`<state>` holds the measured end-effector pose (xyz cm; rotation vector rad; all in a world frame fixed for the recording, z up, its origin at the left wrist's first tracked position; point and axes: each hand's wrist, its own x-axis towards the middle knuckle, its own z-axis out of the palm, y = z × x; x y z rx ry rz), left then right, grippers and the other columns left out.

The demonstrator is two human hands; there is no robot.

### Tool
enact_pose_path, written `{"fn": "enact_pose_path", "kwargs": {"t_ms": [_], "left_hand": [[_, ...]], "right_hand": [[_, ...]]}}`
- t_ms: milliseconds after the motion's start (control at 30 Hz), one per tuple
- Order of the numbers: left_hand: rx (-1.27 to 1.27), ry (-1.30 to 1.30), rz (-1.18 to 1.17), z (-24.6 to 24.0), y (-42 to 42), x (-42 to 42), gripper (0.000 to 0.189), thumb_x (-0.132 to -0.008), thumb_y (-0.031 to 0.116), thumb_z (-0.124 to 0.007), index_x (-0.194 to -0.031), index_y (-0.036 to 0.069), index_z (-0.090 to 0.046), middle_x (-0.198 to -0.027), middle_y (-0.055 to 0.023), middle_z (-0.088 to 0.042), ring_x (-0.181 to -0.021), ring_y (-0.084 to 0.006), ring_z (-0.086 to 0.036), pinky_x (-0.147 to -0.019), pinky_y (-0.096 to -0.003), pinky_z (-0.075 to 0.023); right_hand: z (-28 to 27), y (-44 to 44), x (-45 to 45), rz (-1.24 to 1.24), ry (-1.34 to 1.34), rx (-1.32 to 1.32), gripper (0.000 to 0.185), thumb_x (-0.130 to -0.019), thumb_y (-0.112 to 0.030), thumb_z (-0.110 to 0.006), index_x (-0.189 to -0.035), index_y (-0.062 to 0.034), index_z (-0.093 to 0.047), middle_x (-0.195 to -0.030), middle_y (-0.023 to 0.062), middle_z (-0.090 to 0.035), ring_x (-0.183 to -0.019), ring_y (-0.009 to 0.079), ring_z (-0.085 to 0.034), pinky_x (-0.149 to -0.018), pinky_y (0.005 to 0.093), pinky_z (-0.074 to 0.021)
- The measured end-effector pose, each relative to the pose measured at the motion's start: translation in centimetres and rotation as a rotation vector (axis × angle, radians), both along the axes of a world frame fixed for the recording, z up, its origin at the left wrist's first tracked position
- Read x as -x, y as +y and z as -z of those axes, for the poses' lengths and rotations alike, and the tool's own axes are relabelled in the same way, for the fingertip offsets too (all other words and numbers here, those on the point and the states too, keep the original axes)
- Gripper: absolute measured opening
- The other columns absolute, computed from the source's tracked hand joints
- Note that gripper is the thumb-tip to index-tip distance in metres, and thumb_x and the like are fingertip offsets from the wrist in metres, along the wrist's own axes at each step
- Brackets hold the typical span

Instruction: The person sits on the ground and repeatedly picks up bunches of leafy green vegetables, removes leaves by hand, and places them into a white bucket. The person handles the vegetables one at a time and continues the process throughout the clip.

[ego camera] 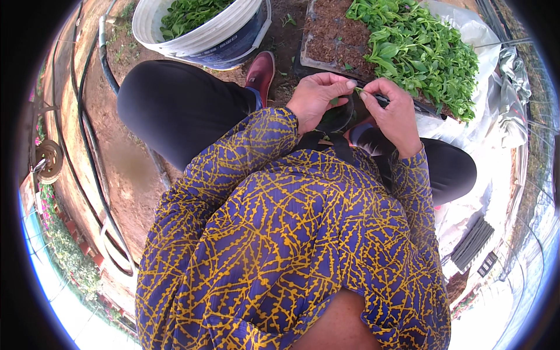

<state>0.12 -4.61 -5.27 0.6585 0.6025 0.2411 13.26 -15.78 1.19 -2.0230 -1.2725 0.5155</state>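
Note:
My left hand [316, 97] pinches something small and green between thumb and fingers, with a leaf showing under its fingers. Close by on the right, my right hand [390, 109] has thumb and forefinger closed on the thin end of a green plant stem [358, 89]. Below both hands sits a dark round container [337, 117], partly hidden by the left hand; green leaves show inside it. Just beyond the hands lies a tray of brown growing medium [334, 41], its right part densely covered by leafy green seedlings [422, 57].
A white bucket [258, 37] with leafy cuttings [192, 15] stands at the upper left. Black hoses [81, 105] run along the soil at left. Translucent plastic sheeting [509, 113] lies at right, with a stack of dark trays [472, 243] farther down. My knees flank the hands.

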Motion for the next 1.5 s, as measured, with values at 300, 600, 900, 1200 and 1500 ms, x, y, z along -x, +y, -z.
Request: {"fn": "enact_pose_path", "kwargs": {"t_ms": [300, 600, 900, 1200, 1500], "left_hand": [[0.007, -0.009, 0.015, 0.4, -0.3, -0.1, 0.017, -0.086, 0.015, -0.069, -0.093, 0.002, -0.061, -0.089, -0.0040, -0.064, -0.084, -0.0119, -0.061, -0.077, -0.0249, -0.0506], [-0.124, 0.038, 0.024, 0.2, -0.3, -0.1, 0.020, -0.090, 0.021, -0.065, -0.099, 0.003, -0.062, -0.093, -0.0041, -0.065, -0.087, -0.0118, -0.062, -0.079, -0.0257, -0.0495], [-0.114, 0.026, 0.038, 0.6, -0.7, 0.0, 0.017, -0.089, 0.017, -0.066, -0.097, 0.003, -0.063, -0.089, -0.0029, -0.065, -0.081, -0.0097, -0.062, -0.071, -0.0228, -0.0494], [-0.104, 0.095, 0.019, 0.8, -0.6, 0.1, 0.016, -0.090, 0.018, -0.063, -0.095, 0.002, -0.064, -0.090, -0.0035, -0.066, -0.083, -0.0101, -0.062, -0.075, -0.0243, -0.0487], [-0.112, 0.122, -0.014, 2.8, -0.3, -0.4, 0.027, -0.094, 0.022, -0.053, -0.109, 0.001, -0.062, -0.109, -0.0098, -0.065, -0.105, -0.0171, -0.059, -0.096, -0.0288, -0.0408]], "right_hand": [[-0.5, 0.0, 0.7, -0.012, 0.009, -0.043, 0.017, -0.075, -0.012, -0.073, -0.087, -0.0042, -0.064, -0.079, 0.0061, -0.065, -0.073, 0.0191, -0.063, -0.068, 0.0314, -0.0488], [-0.4, 1.1, -2.1, 0.063, -0.693, -0.182, 0.011, -0.067, -0.010, -0.073, -0.073, -0.0148, -0.066, -0.081, -0.0016, -0.057, -0.086, 0.0217, -0.055, -0.074, 0.0365, -0.0397], [-0.5, 3.5, -3.5, -0.131, -0.902, -0.002, 0.004, -0.066, -0.013, -0.070, -0.067, -0.0154, -0.067, -0.075, -0.0009, -0.053, -0.083, 0.0201, -0.053, -0.076, 0.0355, -0.0371], [-0.1, 4.4, -3.5, -0.194, -0.912, 0.077, 0.002, -0.068, -0.013, -0.067, -0.066, -0.0141, -0.067, -0.074, 0.0007, -0.053, -0.085, 0.0209, -0.053, -0.077, 0.0360, -0.0376], [0.6, 4.3, -4.1, -0.225, -0.965, 0.092, 0.010, -0.071, -0.016, -0.068, -0.080, -0.0144, -0.068, -0.079, 0.0010, -0.056, -0.090, 0.0214, -0.054, -0.079, 0.0374, -0.0390]]}}
